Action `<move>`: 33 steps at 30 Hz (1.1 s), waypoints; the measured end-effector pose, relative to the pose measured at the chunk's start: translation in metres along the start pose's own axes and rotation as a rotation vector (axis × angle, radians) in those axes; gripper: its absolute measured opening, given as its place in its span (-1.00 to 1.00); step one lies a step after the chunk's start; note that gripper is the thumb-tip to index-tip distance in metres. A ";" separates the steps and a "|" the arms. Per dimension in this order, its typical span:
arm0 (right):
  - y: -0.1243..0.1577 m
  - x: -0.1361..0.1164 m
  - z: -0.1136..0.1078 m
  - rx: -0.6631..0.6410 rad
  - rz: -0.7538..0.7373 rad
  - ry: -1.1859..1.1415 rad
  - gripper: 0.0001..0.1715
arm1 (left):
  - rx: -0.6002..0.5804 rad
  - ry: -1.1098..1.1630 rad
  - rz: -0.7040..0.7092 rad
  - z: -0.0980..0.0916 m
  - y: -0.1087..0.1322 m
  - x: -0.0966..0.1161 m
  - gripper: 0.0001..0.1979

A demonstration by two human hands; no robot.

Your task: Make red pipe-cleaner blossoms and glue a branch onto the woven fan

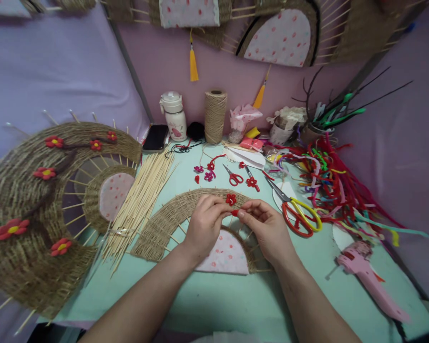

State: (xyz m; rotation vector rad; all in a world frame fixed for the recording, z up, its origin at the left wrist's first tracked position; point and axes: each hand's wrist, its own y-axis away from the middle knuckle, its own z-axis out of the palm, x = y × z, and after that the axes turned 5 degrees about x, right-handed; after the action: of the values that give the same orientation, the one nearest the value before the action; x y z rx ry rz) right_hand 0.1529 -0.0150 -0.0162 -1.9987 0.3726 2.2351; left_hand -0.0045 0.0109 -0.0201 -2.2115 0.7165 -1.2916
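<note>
Between the fingertips of both hands is a small red fuzzy piece, apparently pipe cleaner. My left hand pinches its left end, and my right hand pinches the right. Beneath them lies a woven twine fan, an arch on thin sticks with a spotted cloth half-circle at its centre. A red pipe-cleaner flower rests on the arch just beyond my fingers. Farther back are purple flowers, another red flower and small red-handled scissors.
Large scissors lie right of my hand, near a heap of coloured pipe cleaners. A pink glue gun sits at the right. Thin sticks and a flowered fan occupy the left. Behind stand a bottle and twine spool.
</note>
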 end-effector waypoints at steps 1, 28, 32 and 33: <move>0.000 0.000 0.000 0.004 -0.002 0.005 -0.68 | 0.008 -0.003 0.005 0.000 0.000 0.000 -0.82; 0.008 -0.003 0.000 -0.022 -0.619 0.481 -0.87 | -0.100 0.644 -0.885 0.009 0.000 0.003 -0.83; 0.005 -0.001 -0.003 -0.096 -0.656 0.561 -0.86 | -0.131 0.343 -0.675 0.004 -0.002 0.002 -0.91; 0.005 -0.001 -0.004 -0.113 -0.672 0.593 -0.86 | -0.131 0.289 -0.618 0.003 -0.002 0.002 -0.90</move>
State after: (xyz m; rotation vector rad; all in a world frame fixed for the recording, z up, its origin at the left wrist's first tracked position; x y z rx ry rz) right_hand 0.1561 -0.0204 -0.0155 -2.3448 -0.3506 1.2774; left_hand -0.0009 0.0117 -0.0192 -2.4842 0.2071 -1.9362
